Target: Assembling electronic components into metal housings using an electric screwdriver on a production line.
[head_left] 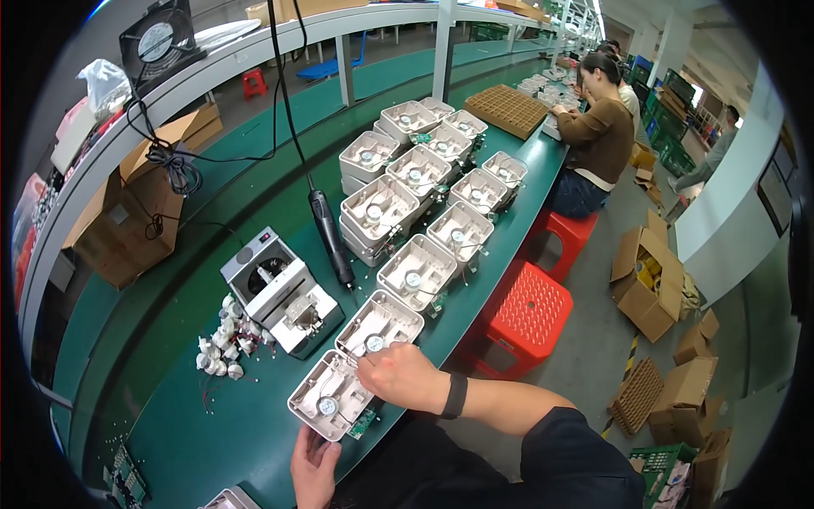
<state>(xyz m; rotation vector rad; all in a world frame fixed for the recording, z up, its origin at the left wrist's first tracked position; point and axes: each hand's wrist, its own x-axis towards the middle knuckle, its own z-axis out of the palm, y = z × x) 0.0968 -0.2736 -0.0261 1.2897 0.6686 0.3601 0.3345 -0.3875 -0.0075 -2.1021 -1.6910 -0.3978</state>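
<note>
The nearest white housing (319, 388) lies open side up on the green bench (229, 441), ahead of the person. Its longer sides seem to run toward the upper right, in line with the row. Inside it sits a round metallic disc (328, 407); a small green circuit board (365, 423) lies just beside its right-hand edge.

The left hand (313, 472) is at the near edge, thumb and fingers partly parted; how firmly it grips, I cannot tell. The right hand (398, 375) is across the far right side, fingers curled in; what they hold is hidden. It covers part of the second housing (373, 319), which stands just beyond.

Farther on, more open housings (417, 270) stand in rows. A black electric screwdriver (331, 237) hangs beyond the second housing, on its left. Left of the housings are a grey machine (284, 293) and a heap of small white parts (222, 346). A red stool (530, 314) is to the right.
</note>
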